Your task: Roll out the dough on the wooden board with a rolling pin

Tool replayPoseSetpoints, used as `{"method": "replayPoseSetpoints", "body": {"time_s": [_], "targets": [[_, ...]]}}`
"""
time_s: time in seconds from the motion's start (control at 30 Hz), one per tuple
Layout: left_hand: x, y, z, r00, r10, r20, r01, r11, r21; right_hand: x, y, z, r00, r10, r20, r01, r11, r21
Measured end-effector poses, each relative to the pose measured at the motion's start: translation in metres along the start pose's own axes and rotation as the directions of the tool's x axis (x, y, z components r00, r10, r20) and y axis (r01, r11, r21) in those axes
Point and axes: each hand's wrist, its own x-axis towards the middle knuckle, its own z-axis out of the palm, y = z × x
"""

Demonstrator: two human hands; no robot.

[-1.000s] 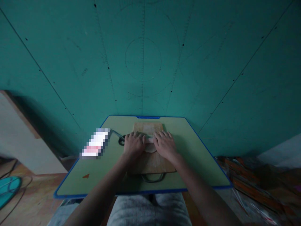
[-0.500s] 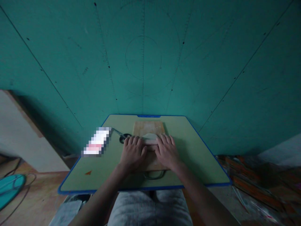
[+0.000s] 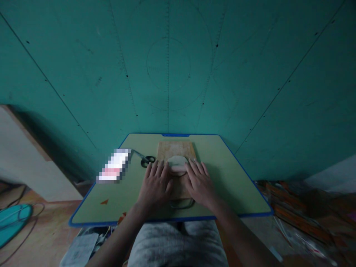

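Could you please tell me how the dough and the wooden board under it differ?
Shape: the dough is rounded, while the wooden board is rectangular.
Colour: the dough is whitish; the wooden board is tan-brown.
Size: the dough is smaller, and the wooden board shows beyond it toward the wall and toward the person.
Both lie flat.

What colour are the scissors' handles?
Black; the scissors' handles show best in the head view.

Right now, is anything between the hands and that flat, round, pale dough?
Yes: a pale rolling pin lies across the dough, with the left hand and right hand over its ends. Nothing else visible stands between them.
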Motion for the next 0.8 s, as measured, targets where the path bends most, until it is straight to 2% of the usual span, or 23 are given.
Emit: {"method": "replayPoseSetpoints", "body": {"time_s": [0.33,0.43,0.53,0.63,0.73,0.8], "targets": [[-0.018,0.000,0.002,0.999,0.040,-0.016,-0.041,0.999,-0.026,-0.015,0.001,-0.002,0.999,-0.031,-0.008,0.032,0.999,0.039],[-0.017,0.002,-0.005,1.000,0.028,0.003,-0.027,0.999,-0.046,-0.018,0.001,-0.003,0.999,-0.038,-0.013,0.039,0.998,0.047],[0.000,0.000,-0.020,0.996,0.022,0.082,-0.012,0.993,-0.119,-0.019,0.002,-0.003,0.999,-0.037,-0.001,0.037,0.998,0.053],[0.031,-0.005,-0.034,0.985,-0.051,0.166,0.081,0.981,-0.176,-0.019,0.003,-0.001,0.999,-0.035,0.004,0.034,0.998,0.059],[0.060,-0.011,-0.039,0.981,-0.051,0.190,0.077,0.988,-0.136,-0.020,0.004,0.000,0.999,-0.032,0.005,0.032,0.998,0.058],[0.072,-0.013,-0.034,0.973,-0.103,0.205,0.123,0.989,-0.085,-0.020,0.004,-0.002,1.000,-0.030,0.004,0.029,0.998,0.063]]}}
